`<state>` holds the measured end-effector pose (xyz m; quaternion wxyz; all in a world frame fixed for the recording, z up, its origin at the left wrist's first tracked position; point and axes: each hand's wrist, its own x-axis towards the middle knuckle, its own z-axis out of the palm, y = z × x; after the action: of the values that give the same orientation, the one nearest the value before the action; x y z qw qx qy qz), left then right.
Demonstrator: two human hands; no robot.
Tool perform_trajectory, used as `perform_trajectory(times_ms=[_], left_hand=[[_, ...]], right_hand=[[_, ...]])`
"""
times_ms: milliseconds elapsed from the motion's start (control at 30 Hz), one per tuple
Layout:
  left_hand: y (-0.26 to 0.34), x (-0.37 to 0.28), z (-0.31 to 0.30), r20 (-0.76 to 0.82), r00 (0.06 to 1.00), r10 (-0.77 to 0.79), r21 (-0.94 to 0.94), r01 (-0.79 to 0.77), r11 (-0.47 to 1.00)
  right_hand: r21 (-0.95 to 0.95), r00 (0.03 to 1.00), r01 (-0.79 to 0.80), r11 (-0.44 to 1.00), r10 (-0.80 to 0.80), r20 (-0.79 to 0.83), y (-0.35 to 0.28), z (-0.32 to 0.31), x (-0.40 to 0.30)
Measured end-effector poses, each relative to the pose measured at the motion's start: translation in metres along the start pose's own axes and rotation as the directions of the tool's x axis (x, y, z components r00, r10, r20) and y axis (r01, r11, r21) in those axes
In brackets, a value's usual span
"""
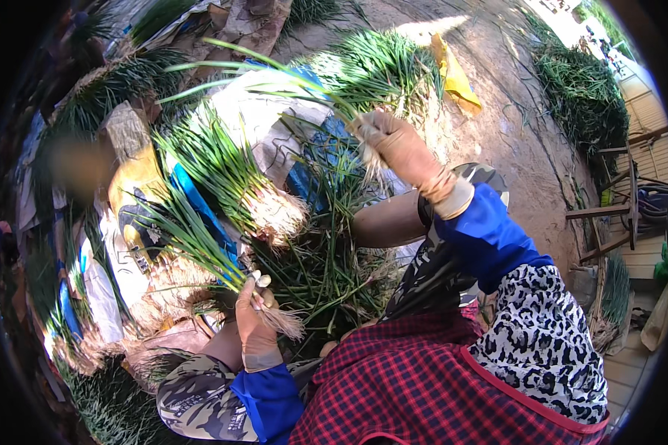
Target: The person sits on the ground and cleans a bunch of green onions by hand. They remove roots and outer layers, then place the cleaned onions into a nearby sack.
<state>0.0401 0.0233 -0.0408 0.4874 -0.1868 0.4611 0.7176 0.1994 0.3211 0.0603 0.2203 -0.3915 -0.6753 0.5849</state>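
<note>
My left hand (pixel 256 322), in a rubber glove, is closed around a small bunch of green onions (pixel 200 245). Its leaves point up and left, and its pale roots hang below the palm. Higher up on the right, my gloved right hand (pixel 398 144) grips a few green onion stalks (pixel 295 75) near their root end; the long leaves reach to the upper left. Between my hands lies a thick bundle of green onions (pixel 228 172), its roots (pixel 275 214) toward me. Loose leaves and stalks (pixel 334 278) litter the ground between my legs.
Another green onion pile (pixel 376 67) lies beyond my right hand, beside a yellow sack piece (pixel 459 80). More rooted bundles (pixel 172 283) line the left. On the right are a dark heap of greens (pixel 581 94) and a wooden stool (pixel 632 194) on its side.
</note>
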Motion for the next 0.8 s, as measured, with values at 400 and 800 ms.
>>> perform_trajectory(times_ms=[400, 800], left_hand=[[0.064, -0.092, 0.038, 0.170, 0.981, 0.097, -0.073, -0.086, 0.994], [0.065, -0.036, 0.032, 0.186, 0.983, -0.011, -0.007, 0.013, 1.000]], right_hand=[[-0.926, 0.941, -0.014, 0.378, -0.308, -0.140, 0.076, -0.146, 0.152], [-0.606, 0.993, 0.033, 0.795, 0.043, 0.110, 0.159, 0.159, 0.054]])
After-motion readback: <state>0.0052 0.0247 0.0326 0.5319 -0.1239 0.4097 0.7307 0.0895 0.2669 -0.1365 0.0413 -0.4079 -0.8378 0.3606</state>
